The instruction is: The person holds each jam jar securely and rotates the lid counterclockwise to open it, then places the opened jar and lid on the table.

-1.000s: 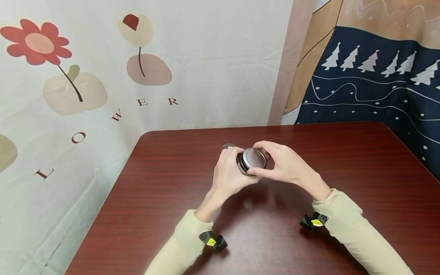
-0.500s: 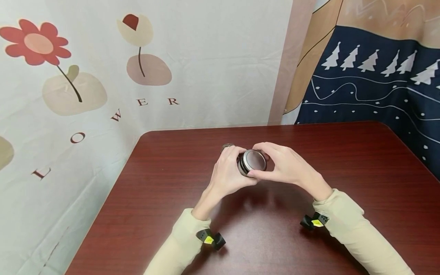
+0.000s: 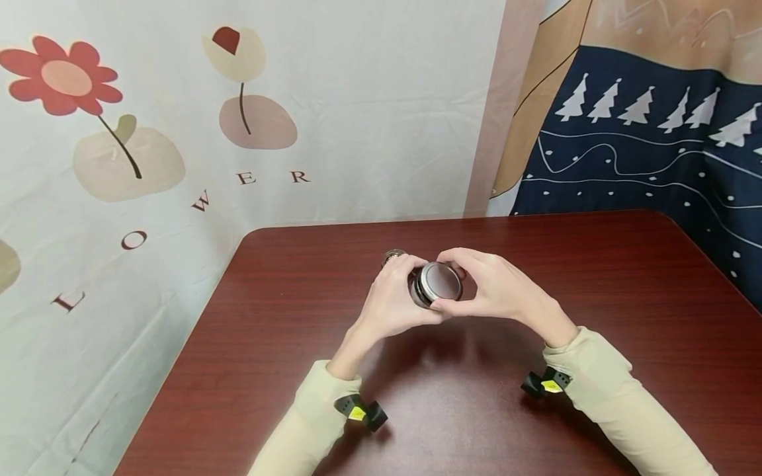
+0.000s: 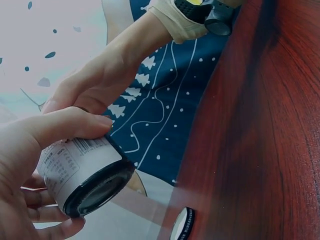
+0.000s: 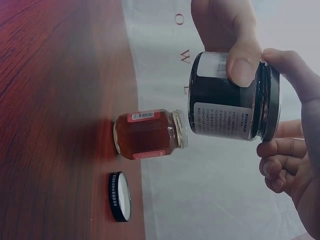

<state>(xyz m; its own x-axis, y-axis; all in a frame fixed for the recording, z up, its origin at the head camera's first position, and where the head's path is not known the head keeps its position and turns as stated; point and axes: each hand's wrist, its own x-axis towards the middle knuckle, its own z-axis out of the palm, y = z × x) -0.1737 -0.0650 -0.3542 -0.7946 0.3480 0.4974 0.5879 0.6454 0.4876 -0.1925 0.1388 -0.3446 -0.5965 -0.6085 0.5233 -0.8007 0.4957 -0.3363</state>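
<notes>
Both hands hold one dark glass jar with white labels, raised above the table. My left hand grips its body, with the thumb lying along the label in the left wrist view. The right hand has fingers and thumb around the round metallic-looking lid, which sits on the jar's mouth. The jar is tilted, and in the left wrist view its dark base shows. Behind the left hand stands a second jar, lidless, with reddish-brown contents and red labels.
A loose black lid with a pale inside lies on the table beside the lidless jar. The red-brown wooden table ends at a white printed cloth, with a dark blue patterned one at the right.
Both hands and the held jar have come slightly lower in the head view, toward the person. The left forearm has shifted a little left. The grips look the same.
</notes>
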